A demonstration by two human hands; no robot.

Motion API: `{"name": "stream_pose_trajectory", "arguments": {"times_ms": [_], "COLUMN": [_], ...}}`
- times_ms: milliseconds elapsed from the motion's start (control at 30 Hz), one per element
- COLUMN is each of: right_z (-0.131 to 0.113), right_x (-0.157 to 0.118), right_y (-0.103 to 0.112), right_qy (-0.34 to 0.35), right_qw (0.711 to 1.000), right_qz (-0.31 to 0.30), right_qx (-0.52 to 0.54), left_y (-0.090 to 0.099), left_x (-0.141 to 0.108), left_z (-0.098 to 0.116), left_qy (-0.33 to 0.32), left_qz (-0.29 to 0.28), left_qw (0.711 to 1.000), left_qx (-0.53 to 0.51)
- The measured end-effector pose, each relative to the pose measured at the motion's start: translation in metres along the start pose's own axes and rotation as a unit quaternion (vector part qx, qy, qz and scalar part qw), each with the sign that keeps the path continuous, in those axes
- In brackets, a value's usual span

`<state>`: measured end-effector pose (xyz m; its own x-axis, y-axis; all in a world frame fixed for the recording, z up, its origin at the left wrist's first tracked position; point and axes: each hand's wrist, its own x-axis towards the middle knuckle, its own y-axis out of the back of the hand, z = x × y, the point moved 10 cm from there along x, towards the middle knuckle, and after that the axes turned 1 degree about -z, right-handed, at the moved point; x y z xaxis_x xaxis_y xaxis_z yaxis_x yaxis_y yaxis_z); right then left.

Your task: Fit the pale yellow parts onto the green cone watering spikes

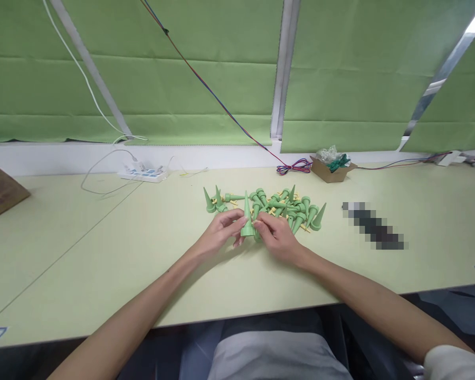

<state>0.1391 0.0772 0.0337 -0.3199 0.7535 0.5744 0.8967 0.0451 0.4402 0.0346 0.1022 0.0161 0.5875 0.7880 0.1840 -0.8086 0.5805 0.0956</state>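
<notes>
- Green spike [246,217], one: long axis close to upright in your view, narrow tip pointing to 12 o'clock, wide end down toward 6.
- Appearance: plain light green, a smooth slender cone above a broader, collar-like round base.
- Location: held in front of you, above the near edge of the heap, between your two hands; the left hand lies at its 8 o'clock, the right hand at its 4 o'clock.
- Your left hand [224,228]: partly closed, thumb across the front of the spike's lower part, fingers curled beside and behind it; it has hold of the spike.
- Your right hand [280,237]: fingers folded in, thumb and fingertips drawn together right beside the base; whether they grip anything small, you cannot tell from this view.
- Heap of green spikes [300,219], many, pointing various ways, from 11 o'clock around to 3; small yellow pieces [233,202] mixed among them.
- Coiled cable [295,167], red and blue, at 1 o'clock.
- Cardboard box [328,173], at 2 o'clock, with clear and green plastic inside.
- Power strip [145,176], white, at 10 o'clock.
- Table [114,248], pale yellow-green, under everything listed.
- Blinds [206,95], green, behind at 12 o'clock.
</notes>
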Motion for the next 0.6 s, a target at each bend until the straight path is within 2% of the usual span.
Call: {"name": "stream_pose_trajectory", "arguments": {"times_ms": [367,500,600], "right_z": [0.007,0.005,0.007], "right_x": [-0.001,-0.001,-0.001], "right_y": [-0.002,-0.001,-0.001], "right_qy": [-0.032,-0.037,-0.047], "right_qw": [0.999,0.999,0.999], "right_qz": [0.000,-0.002,-0.003], "right_qx": [0.002,0.007,0.016], "left_y": [0.001,-0.002,-0.006], "left_x": [-0.005,-0.006,-0.010], "left_z": [0.011,0.023,0.039], "left_qy": [-0.033,-0.089,-0.164], "left_qz": [0.037,0.050,0.067], "left_qw": [0.989,0.976,0.947], "left_qx": [0.141,0.193,0.268]}}
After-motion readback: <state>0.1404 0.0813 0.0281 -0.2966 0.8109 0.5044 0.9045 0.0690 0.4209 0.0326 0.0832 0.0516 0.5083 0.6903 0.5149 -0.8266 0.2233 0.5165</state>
